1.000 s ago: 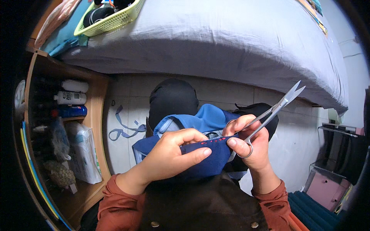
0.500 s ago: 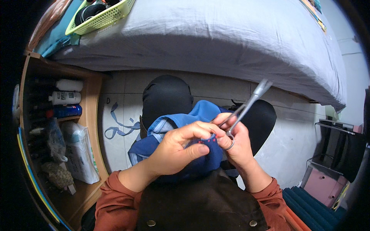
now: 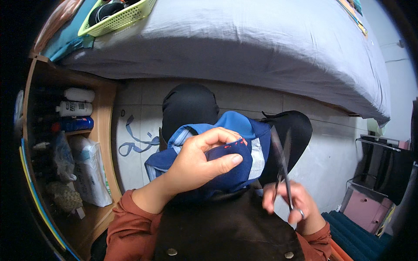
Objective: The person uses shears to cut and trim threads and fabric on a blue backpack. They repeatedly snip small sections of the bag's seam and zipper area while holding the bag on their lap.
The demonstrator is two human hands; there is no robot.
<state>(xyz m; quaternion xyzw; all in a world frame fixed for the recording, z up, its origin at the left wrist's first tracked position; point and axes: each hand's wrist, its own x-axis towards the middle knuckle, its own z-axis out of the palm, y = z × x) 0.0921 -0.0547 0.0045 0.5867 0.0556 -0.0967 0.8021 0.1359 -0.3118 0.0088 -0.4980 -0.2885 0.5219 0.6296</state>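
Observation:
Blue fabric (image 3: 226,172) in two shades, with small red marks along a folded edge, lies over my lap. My left hand (image 3: 199,158) grips that edge with curled fingers, thumb in front. A pale mesh-like strip (image 3: 257,157) shows at the fabric's right side. Lower and to the right, apart from the cloth edge, my right hand (image 3: 288,201) has its fingers in the handles of long metal scissors (image 3: 284,162), whose motion-smeared blades point upward over my dark-clad right leg.
A bed (image 3: 239,48) with a grey sheet spans ahead, a yellow-green basket (image 3: 109,26) on it. A wooden cabinet (image 3: 104,161) with bottles and packages stands left. Cut strips (image 3: 130,148) lie on the floor. A pink drawer unit (image 3: 365,206) and dark rack (image 3: 370,161) stand right.
My right hand has left the fabric edge and moved down and right with the scissors, now blurred. My left hand stays on the cloth, and the pale strip is now exposed.

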